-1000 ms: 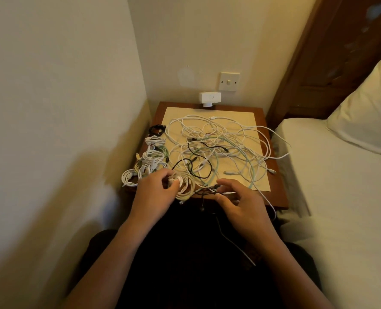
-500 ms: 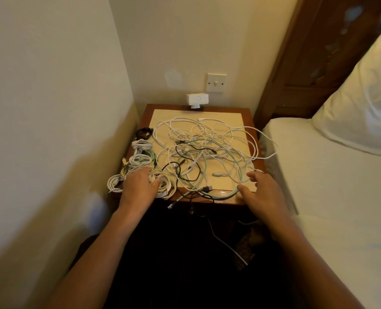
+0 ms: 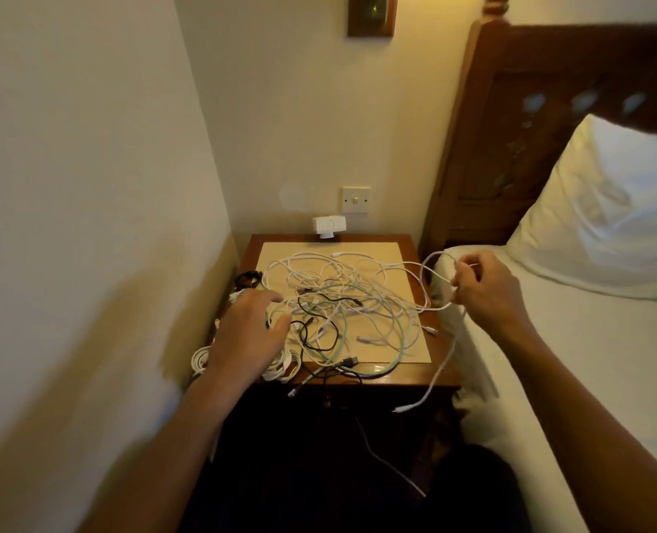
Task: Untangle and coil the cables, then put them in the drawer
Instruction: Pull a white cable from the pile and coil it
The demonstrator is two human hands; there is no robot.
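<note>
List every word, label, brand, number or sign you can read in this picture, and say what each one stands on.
No readable text anywhere.
White device at the back of the nightstand: only a faint round mark, no letters.
Wall switch: plain plate, nothing legible.
Plugs on the tangled cables and on the white cable pinched by the right hand: too small to read.

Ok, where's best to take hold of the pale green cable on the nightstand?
Pinch the pale green cable at its wide bend near the mat's front right corner, coming from above on the front side. There it lies flat and mostly alone; further back it runs into the white tangle.
</note>
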